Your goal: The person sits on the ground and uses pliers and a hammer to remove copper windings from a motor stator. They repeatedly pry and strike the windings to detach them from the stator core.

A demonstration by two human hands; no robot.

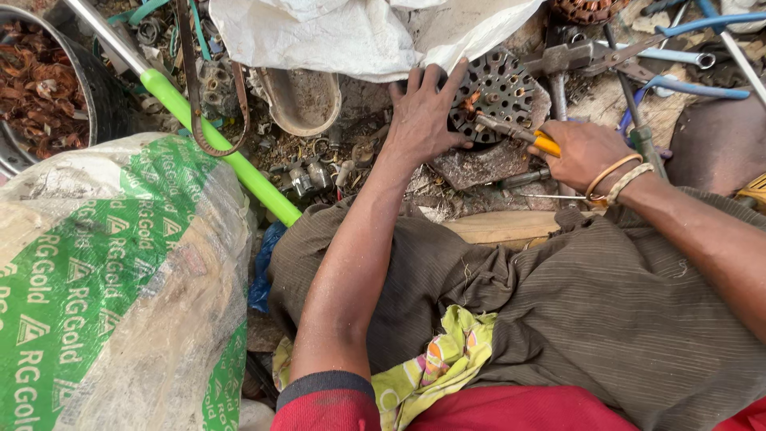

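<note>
My left hand [423, 116] lies flat with fingers spread on the left side of a round, dark metal disc full of holes [503, 84], which rests on a flat stone [487, 164]. My right hand [582, 152] grips orange-handled pliers [519, 134]; their metal tip touches the disc near its middle, where a bit of copper-coloured wire shows. Bangles circle my right wrist.
A green-and-white woven sack [120, 279] fills the left. A tub of copper wire scraps [40, 88] sits at top left, a green-handled tool [223, 152] runs diagonally, a white sack [359, 32] lies above. Hammer [558, 68], blue-handled cutters [686, 56] and metal scrap crowd the right.
</note>
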